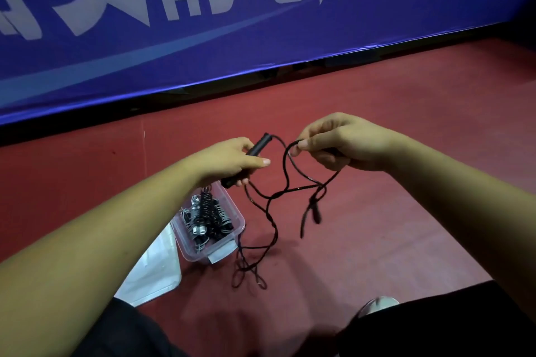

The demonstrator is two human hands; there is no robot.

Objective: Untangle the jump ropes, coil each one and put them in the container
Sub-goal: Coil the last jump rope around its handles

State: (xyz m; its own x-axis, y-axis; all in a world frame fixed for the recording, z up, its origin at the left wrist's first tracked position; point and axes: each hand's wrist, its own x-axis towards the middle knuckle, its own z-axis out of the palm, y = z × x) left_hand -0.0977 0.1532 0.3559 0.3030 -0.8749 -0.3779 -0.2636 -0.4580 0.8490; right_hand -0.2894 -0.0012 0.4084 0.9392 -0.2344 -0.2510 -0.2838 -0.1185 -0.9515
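My left hand [232, 161] grips the black handle [258, 146] of a black jump rope, held above the floor. The rope [285, 182] arcs from the handle's top over to my right hand [345, 143], which pinches a loop of it between thumb and forefinger. Below both hands the cord hangs in crossing, tangled loops, with its lowest coils [249, 278] lying on the red floor. The other black handle [315, 214] dangles under my right hand. A clear plastic container [236, 226] sits on the floor below my left hand and holds coiled ropes [207, 217] in grey and black.
A flat clear lid or bag [150, 269] lies on the floor left of the container. A blue banner with white lettering [232, 9] runs along the back. My dark-trousered legs and a light shoe [377, 304] fill the bottom edge.
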